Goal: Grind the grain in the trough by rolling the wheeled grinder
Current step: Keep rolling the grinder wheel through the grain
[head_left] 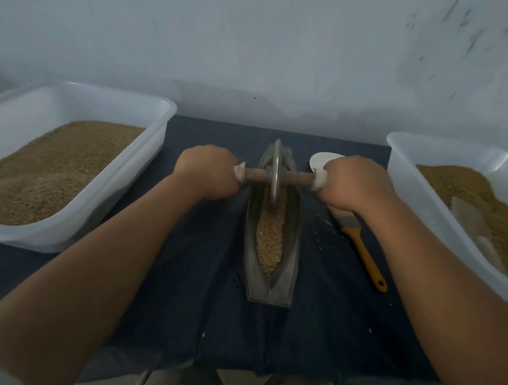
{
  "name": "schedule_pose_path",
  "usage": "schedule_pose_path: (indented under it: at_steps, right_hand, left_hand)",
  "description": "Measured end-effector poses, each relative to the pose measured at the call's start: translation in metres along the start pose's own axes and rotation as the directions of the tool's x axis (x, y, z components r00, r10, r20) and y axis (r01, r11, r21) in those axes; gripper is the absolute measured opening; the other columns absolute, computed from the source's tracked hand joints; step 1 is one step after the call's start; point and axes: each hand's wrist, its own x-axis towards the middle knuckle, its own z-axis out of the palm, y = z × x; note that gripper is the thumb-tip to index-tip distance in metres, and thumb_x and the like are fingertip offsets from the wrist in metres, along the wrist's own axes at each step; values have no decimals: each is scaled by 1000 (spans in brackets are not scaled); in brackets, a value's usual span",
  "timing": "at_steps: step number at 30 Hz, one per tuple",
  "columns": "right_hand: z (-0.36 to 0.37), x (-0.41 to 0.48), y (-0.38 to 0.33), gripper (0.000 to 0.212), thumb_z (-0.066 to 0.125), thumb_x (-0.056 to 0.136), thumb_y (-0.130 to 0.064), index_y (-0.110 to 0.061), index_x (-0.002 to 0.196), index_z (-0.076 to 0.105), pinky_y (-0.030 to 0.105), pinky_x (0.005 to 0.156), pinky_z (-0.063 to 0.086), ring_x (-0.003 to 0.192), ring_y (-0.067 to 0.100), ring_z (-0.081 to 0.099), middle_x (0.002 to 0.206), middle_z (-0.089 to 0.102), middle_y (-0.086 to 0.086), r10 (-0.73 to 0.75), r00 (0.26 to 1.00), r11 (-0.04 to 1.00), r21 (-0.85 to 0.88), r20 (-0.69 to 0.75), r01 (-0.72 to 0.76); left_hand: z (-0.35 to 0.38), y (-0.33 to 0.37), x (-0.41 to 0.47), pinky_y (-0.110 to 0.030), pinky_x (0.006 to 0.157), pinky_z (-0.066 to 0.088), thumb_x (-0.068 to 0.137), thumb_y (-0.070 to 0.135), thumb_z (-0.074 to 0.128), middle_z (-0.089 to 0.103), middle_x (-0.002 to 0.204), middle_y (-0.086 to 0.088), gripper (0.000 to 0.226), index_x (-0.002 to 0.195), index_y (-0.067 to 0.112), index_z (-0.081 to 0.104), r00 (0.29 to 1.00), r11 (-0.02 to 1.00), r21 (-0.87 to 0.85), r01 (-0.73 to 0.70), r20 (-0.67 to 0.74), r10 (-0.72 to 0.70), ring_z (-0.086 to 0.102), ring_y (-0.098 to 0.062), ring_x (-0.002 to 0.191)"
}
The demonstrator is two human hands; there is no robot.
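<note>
Your left hand (208,172) and your right hand (353,183) are each wrapped tight round one end of the bar of the wheeled grinder (276,171). The wheel stands up straight in the far part of the trough (290,258), which lies on the dark cloth (204,311) right in front of you. The grain (270,240) fills the groove from under the wheel to the near tip. It looks mostly whole, so I think there is a lot of grinding left.

Push down the same with both hands so the wheel does not lean. Roll it slowly toward you along the groove, then away, all the way to both ends. Go gently so no grain jumps out.

A brush (362,246) lies just beside the trough, partly under your right wrist, and a white scoop (321,160) sits behind your right hand. You could bump them. The left tub (55,244) and the right tub (404,163), both holding grain, stand well apart from the trough
</note>
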Motion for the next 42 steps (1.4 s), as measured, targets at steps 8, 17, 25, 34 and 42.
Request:
schedule_pose_path:
  at_steps: [8, 17, 25, 34, 42]
  right_hand:
    - [4, -91, 9, 38, 41, 68, -70, -36, 69, 57, 34, 53, 50, 56, 5, 54, 58, 55, -15, -120, 992, 991, 57, 34, 117]
    - [20, -20, -2, 30, 49, 93, -47, -23, 81, 62, 36, 69, 54, 76, 26, 61, 80, 64, -2, 100, 995, 995, 21, -27, -100]
    - [9, -96, 11, 38, 41, 63, -71, -37, 69, 58, 31, 51, 44, 59, 4, 56, 61, 59, -15, -67, 993, 987, 154, 99, 51]
    - [23, -14, 3, 33, 45, 91, -48, -19, 76, 54, 37, 65, 53, 68, 25, 53, 75, 60, -2, 60, 990, 997, 60, -126, -53]
    - [16, -89, 13, 36, 41, 67, -70, -36, 66, 54, 28, 48, 39, 55, 4, 51, 57, 54, -15, -48, 998, 994, 103, 38, 44]
  left_hand:
    - [19, -20, -95, -20, 44, 21, 77, 51, 64, 42, 47, 14, 34, 58, 32, 44, 942, 964, 175, -201, -235, 239, 39, -5, 40]
    - [-6, 4, -2, -32, 62, 48, 79, 50, 56, 61, 69, 7, 28, 67, 25, 58, 993, 993, 109, -53, -102, 64, 61, -21, 65]
    - [10, -10, -89, -17, 47, 15, 78, 51, 63, 32, 44, 13, 41, 53, 31, 37, 893, 936, 292, -198, -339, 295, 28, -6, 36]
    - [-5, 7, -1, -30, 59, 44, 80, 43, 57, 60, 68, 6, 23, 68, 23, 61, 992, 991, 136, -15, -121, 31, 54, -18, 59]
    - [1, -6, -87, -23, 47, 28, 81, 49, 57, 50, 54, 11, 27, 63, 30, 51, 961, 955, 241, -174, -170, 218, 47, -12, 46]
